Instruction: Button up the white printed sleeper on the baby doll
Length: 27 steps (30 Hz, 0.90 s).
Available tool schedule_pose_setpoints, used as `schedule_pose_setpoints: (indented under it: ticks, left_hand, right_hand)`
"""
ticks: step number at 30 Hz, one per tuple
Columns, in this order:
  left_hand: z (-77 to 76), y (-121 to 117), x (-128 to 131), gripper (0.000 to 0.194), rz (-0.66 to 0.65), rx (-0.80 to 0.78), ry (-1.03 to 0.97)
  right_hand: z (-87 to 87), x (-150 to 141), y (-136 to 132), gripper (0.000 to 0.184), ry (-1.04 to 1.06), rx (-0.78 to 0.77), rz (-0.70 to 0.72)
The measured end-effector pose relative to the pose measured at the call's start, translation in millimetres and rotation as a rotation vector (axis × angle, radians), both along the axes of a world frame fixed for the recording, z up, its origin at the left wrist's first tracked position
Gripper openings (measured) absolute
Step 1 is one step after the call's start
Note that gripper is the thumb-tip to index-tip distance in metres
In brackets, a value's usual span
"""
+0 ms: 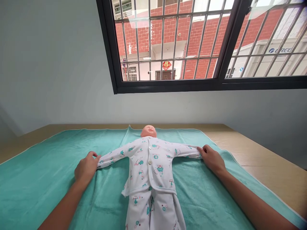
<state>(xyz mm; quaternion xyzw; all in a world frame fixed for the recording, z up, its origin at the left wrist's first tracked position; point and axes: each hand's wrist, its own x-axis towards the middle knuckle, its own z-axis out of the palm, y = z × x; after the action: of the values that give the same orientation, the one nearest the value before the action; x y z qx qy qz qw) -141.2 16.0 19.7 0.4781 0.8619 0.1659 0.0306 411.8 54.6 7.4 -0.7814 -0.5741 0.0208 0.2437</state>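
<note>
A baby doll lies on its back, dressed in a white buttoned top with small green and pink prints. White pants of the same print cover its legs, which run out of view at the bottom. Both sleeves are stretched out sideways. At the cuff of the sleeve on the left, my left hand is closed with the fabric between its fingers. My right hand pinches the end of the other sleeve. The doll's own hands do not show.
A green blanket is spread under the doll, over a wooden table whose surface shows at the sides and back. Behind the table stands a grey wall with a barred window in a black frame.
</note>
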Motion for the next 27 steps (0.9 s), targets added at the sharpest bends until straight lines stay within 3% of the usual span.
schedule_pose_setpoints:
  ticks: [7, 11, 14, 17, 19, 21, 23, 27]
  left_hand:
    - [3.2, -5, 14, 0.037, -0.075, -0.049, -0.009]
    - [2.4, -7, 12, 0.033, -0.084, -0.025, -0.022]
    - [-4.4, -4, 11, 0.032, -0.129, 0.206, 0.052]
    - [-14.6, 2, 20, 0.044, -0.322, 0.495, 0.155]
    - [-20.8, 6, 32, 0.052, -0.517, 0.519, 0.134]
    - [-24.7, 8, 43, 0.056, -0.645, 0.413, 0.067]
    - [-25.4, 7, 49, 0.057, -0.678, 0.278, 0.002]
    - [-19.6, -1, 50, 0.058, -0.596, 0.142, -0.047]
  right_hand:
    - [-4.5, 1, 1, 0.022, -0.036, -0.048, 0.052]
    - [-7.3, -2, 0, 0.024, -0.080, 0.129, 0.096]
    - [-6.8, -12, -4, 0.029, -0.174, 0.399, 0.294]
    - [-6.2, -25, -7, 0.038, -0.248, 0.490, 0.544]
    - [-7.0, -32, -8, 0.047, -0.270, 0.427, 0.666]
    - [-8.3, -35, -7, 0.053, -0.271, 0.316, 0.737]
    - [-8.9, -35, -6, 0.057, -0.238, 0.184, 0.742]
    - [-7.0, -32, -6, 0.058, -0.154, 0.014, 0.703]
